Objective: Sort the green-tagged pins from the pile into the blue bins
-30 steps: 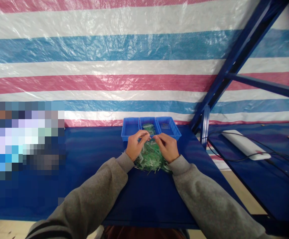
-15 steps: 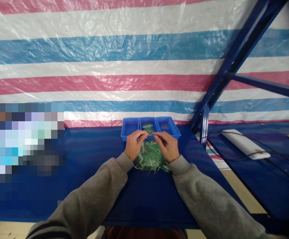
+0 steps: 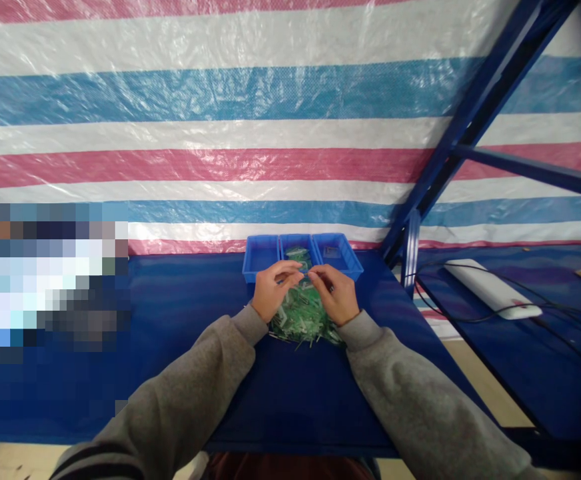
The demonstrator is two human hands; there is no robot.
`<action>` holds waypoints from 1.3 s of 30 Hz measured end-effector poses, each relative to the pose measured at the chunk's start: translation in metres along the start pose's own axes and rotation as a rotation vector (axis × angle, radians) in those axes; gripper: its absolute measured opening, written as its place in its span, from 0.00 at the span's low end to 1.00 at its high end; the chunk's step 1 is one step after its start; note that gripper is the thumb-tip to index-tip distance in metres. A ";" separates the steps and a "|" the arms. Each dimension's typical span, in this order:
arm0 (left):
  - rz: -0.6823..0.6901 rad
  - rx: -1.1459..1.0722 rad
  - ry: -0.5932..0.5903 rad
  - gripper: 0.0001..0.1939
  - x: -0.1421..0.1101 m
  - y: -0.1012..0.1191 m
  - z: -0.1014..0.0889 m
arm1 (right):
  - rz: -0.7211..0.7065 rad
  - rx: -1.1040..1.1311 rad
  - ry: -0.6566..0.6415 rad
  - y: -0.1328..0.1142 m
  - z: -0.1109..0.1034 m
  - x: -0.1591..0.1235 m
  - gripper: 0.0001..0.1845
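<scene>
My left hand (image 3: 270,291) and my right hand (image 3: 339,293) face each other, fingertips nearly meeting, just in front of the bins. The right thumb and forefinger are pinched together. On the left hand the forefinger arches above the thumb, and its lower fingertips come close to the right hand's pinch. Whatever sits between the fingertips is too small to make out. Below both hands lies a pile of thin green and clear strip-like pieces (image 3: 301,320). More such green pieces (image 3: 298,255) lie in the middle blue bin (image 3: 286,244).
A left blue bin (image 3: 262,255) and a right bin (image 3: 343,257), with a small clear piece inside, flank the middle one. A blue metal frame (image 3: 410,247) rises at right. Beyond it, a white power strip (image 3: 493,288) lies among black cables. The far left is pixelated.
The left forefinger has lifted away from the thumb, and the left fingertips have shifted slightly right towards the right hand. My right hand has barely moved. The pile looks the same.
</scene>
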State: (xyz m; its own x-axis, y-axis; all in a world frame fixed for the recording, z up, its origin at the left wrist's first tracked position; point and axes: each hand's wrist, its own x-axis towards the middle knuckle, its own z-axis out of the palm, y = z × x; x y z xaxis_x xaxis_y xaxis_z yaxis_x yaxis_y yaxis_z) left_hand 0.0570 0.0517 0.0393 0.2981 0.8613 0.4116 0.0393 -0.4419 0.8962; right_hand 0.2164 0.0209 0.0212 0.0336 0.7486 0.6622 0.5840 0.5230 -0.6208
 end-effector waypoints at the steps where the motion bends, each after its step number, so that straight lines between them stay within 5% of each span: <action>1: -0.029 -0.051 0.008 0.15 0.000 -0.001 0.001 | 0.015 0.001 0.016 0.001 0.000 0.000 0.12; 11: -0.163 -0.279 0.061 0.15 0.000 -0.013 0.010 | 0.004 -0.005 -0.012 -0.002 0.000 0.001 0.17; 20: 0.008 -0.149 -0.035 0.12 0.003 0.001 0.001 | 0.019 -0.015 0.001 0.000 -0.002 0.001 0.18; 27: 0.087 0.224 -0.117 0.15 0.008 0.012 -0.009 | 0.017 -0.021 0.042 0.002 -0.002 0.000 0.15; 34: 0.025 0.168 -0.235 0.18 0.007 0.012 -0.010 | -0.073 0.031 -0.031 -0.003 -0.003 0.000 0.12; 39: -0.025 0.089 -0.214 0.17 0.007 0.009 -0.011 | -0.079 0.015 -0.054 0.000 0.000 0.000 0.12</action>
State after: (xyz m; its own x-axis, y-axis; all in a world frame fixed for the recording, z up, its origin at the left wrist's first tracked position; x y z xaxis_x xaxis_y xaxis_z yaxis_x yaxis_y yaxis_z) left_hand 0.0491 0.0568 0.0518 0.4909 0.8036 0.3366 0.1304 -0.4498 0.8836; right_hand 0.2162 0.0214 0.0211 -0.0560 0.7254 0.6861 0.5707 0.5871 -0.5741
